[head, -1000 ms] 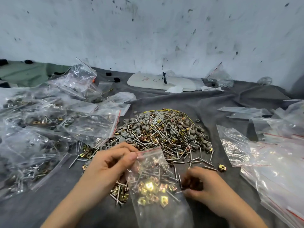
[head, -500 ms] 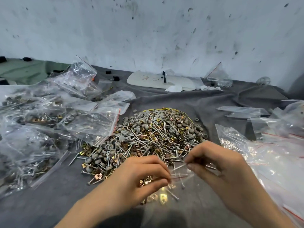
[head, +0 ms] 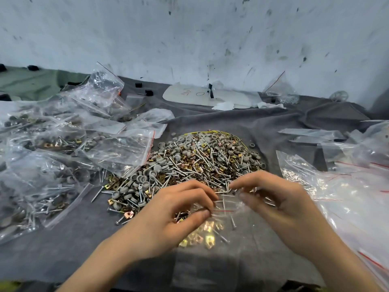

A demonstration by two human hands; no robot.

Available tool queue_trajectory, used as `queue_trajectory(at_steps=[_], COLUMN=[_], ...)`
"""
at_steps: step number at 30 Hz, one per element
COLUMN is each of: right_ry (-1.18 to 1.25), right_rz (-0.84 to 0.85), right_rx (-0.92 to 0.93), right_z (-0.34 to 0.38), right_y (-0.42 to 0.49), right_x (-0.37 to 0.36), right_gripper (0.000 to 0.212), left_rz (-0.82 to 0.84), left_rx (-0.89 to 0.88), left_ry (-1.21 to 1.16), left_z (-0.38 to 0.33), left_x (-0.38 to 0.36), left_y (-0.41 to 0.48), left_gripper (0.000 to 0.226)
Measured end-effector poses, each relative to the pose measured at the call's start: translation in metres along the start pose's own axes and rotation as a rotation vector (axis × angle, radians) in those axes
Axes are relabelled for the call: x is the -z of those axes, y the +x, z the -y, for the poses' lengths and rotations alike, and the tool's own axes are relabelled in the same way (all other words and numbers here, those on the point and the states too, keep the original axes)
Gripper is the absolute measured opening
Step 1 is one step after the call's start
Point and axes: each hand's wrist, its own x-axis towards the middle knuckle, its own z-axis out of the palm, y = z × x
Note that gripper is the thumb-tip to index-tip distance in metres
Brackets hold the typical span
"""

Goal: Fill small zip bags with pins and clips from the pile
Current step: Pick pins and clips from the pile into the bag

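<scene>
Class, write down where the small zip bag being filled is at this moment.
In the head view, the small zip bag sits low centre on the grey cloth, just below the pile, its mouth pinched by the left hand and right hand.

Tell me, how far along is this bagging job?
Done: a heap of filled bags lies on the left. In hand: the left hand and right hand pinch the mouth of a zip bag that already holds brass clips and pins. Left: a large pile of pins, clips and grey caps, with empty-looking bags waiting on the right. Roughly midway, I'd guess.
</scene>
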Motion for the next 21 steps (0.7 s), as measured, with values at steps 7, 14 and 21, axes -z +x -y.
queue_trajectory(at_steps=[7, 14, 21], right_ry=[-0.196, -0.243, -0.012], right_rz=[0.306, 0.301, -0.169], right_rx=[-0.375, -0.251, 0.031], right_z=[-0.034, -0.041, 0.005], right_y=[-0.019, -0.031, -0.013], right_x=[-0.035, -0.036, 0.009], right_gripper=[0.012, 0.026, 0.012], left_rz=[-0.216, -0.214, -0.019], left_rx=[0.081, 0.147, -0.044], left_ry=[0.038, -0.013, 0.043], left_z=[0.012, 0.016, -0.007], left_x=[0.012, 0.012, -0.005], left_y=[-0.002, -0.009, -0.007], left_gripper=[0.006, 0.006, 0.011])
